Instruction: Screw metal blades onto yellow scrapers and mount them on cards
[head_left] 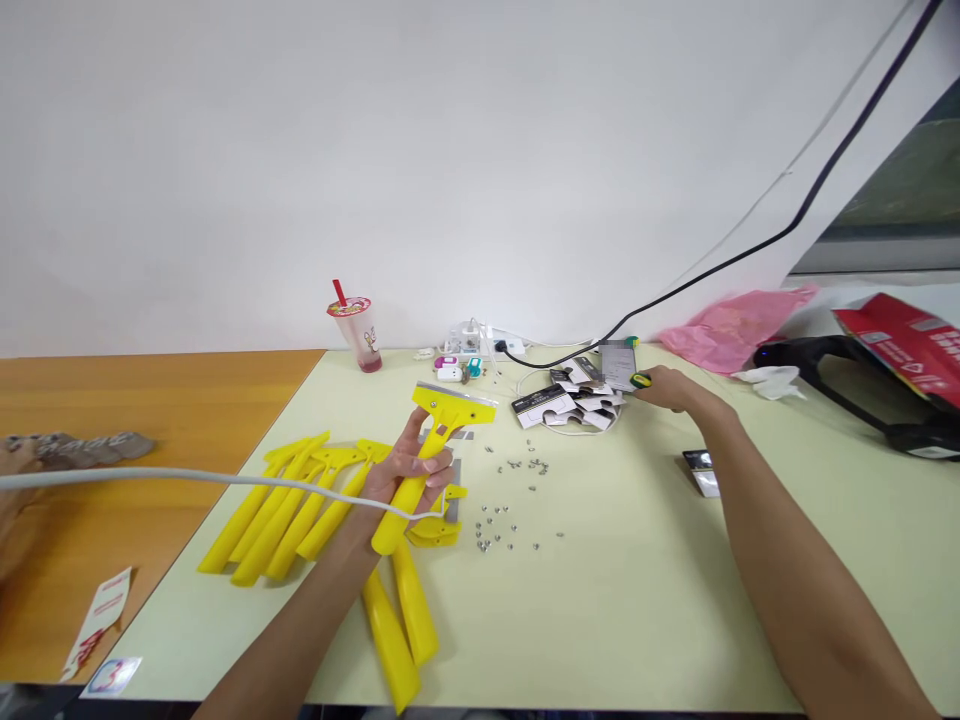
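My left hand [416, 470] is closed round the handle of a yellow scraper [442, 425], its wide head tilted up and a blade along the top edge. On the right, my right hand [666, 388] is closed on a yellow-and-green handle [640, 380] that looks like a screwdriver's; the rest of it cannot be made out. Close to those fingers lies a heap of black-and-white cardboard packets [544, 405] with a grey card [617, 365]. Several yellow scraper handles [281, 510] lie left of my left forearm, and two more [390, 640] below it. Small screws and nuts [487, 540] are scattered mid-table.
A plastic cup with a red straw [358, 335] stands by the wall. Behind the packets sit a power strip [469, 340] and a black cable [712, 270]. A white cable [187, 475] crosses at left. To the right are a pink bag [731, 330] and a black frame [840, 395].
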